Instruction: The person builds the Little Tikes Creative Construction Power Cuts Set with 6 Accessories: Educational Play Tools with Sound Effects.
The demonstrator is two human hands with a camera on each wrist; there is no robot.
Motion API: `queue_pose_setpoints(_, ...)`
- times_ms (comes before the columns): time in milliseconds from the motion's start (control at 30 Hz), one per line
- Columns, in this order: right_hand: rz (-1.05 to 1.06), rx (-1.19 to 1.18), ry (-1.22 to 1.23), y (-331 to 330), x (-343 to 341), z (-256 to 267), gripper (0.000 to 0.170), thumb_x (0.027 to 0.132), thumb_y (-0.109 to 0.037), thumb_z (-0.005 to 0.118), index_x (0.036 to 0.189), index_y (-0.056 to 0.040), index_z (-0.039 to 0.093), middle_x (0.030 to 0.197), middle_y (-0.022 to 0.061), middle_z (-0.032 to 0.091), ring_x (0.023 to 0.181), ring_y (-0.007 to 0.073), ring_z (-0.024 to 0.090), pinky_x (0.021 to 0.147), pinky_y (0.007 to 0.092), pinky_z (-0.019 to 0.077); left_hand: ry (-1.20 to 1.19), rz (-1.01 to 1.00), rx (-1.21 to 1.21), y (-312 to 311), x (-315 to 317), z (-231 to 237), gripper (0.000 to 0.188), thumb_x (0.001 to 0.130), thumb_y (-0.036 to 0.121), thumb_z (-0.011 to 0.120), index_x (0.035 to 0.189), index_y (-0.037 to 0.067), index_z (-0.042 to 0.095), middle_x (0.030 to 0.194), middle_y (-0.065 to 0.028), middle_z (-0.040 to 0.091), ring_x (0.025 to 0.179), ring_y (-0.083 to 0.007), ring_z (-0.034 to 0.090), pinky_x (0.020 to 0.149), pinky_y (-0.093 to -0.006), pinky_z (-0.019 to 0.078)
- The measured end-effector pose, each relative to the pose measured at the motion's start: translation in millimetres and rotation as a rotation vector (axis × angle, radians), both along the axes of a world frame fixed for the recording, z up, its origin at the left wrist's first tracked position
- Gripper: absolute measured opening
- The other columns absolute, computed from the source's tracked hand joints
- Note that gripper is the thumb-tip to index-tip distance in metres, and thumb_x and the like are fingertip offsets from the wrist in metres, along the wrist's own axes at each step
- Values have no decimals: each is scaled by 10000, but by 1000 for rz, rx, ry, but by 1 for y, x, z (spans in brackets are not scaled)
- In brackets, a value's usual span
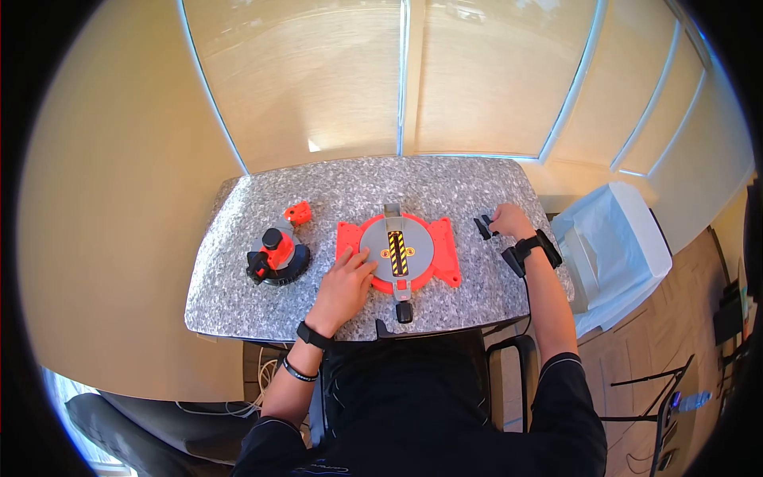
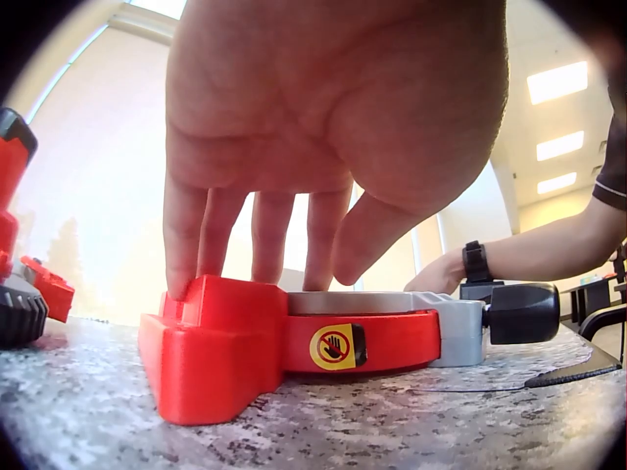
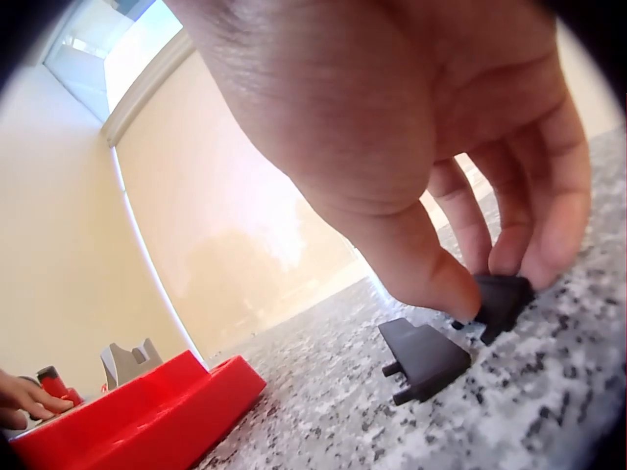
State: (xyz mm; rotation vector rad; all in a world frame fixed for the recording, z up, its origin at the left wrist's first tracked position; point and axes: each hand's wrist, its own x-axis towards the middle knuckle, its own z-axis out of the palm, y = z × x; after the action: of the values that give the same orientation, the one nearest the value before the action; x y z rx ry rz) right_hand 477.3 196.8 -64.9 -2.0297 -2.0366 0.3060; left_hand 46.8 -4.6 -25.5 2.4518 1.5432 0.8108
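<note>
A red toy mitre saw base with a round grey turntable lies mid-table; a striped yellow-and-black strip crosses its centre and a black knob points toward me. My left hand rests over its left side, fingers extended down onto the red base and the turntable's edge. Off to the right, my right hand pinches a small black plastic piece between thumb and fingers, low over the tabletop. Beside it lies a similar black piece with two short pegs.
The saw's upper part, grey, red and black, stands on the left of the speckled table. Behind it sits a small red part. A lined bin stands off the table's right edge, and a chair arm is below.
</note>
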Motion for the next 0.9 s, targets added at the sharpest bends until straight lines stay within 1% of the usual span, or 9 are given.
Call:
queue_pose_setpoints(133,17,-41,13,0,2,5,290,663,-209,867,871,-38,760,825,156,765,775,294,747,727,402,592,4,2,4,1,0,-2,283,958,101,660,1232,71,727,1418,-174,635,1334,-434,572,1083,-481,520)
queue_pose_setpoints(233,6,-103,118,0,4,6,311,668,-202,876,895,-29,752,810,147,762,746,276,744,699,397,590,2,3,7,2,0,-4,279,961,99,655,1229,71,728,1414,-176,637,1330,-436,574,1084,-482,518)
queue_pose_setpoints(300,24,-113,123,-1,3,10,296,692,-172,876,901,-12,741,783,145,750,688,258,736,650,388,583,1,5,10,2,-1,-6,278,962,97,653,1228,70,728,1412,-177,638,1329,-437,575,1084,-483,519)
queue_pose_setpoints(433,18,-131,183,-4,1,14,253,722,-128,866,892,3,732,760,148,737,646,242,728,613,382,574,3,0,15,1,0,-3,277,963,87,649,1227,67,727,1411,-179,638,1326,-439,576,1082,-484,520)
queue_pose_setpoints(533,51,-110,152,-1,2,9,221,743,-96,855,878,17,720,736,140,723,615,221,717,585,372,564,2,-2,19,1,0,-4,279,963,83,648,1230,65,726,1413,-179,637,1325,-439,576,1083,-485,519)
queue_pose_setpoints(600,117,9,88,0,5,8,204,747,-77,845,879,12,717,728,123,719,611,217,710,572,368,554,0,-8,30,1,0,-6,267,960,87,649,1216,65,720,1402,-175,637,1318,-452,575,1063,-494,528)
queue_pose_setpoints(767,211,61,203,-5,-1,24,181,755,-60,831,899,-22,729,748,93,724,668,201,707,620,358,554,2,-17,47,2,-1,-7,277,943,74,651,1212,61,712,1397,-173,633,1312,-466,574,1046,-502,537)
queue_pose_setpoints(833,231,65,246,-15,-12,40,179,761,-58,828,911,-34,733,766,86,729,703,193,709,651,354,557,30,4,10,1,0,-4,291,954,62,648,1236,58,723,1424,-180,629,1332,-438,571,1092,-482,514)
queue_pose_setpoints(900,269,112,245,-27,-26,57,175,765,-52,803,929,-37,745,841,134,759,771,263,734,720,379,578,27,2,12,0,0,-4,296,953,60,648,1240,60,722,1426,-179,628,1335,-437,569,1091,-482,514)
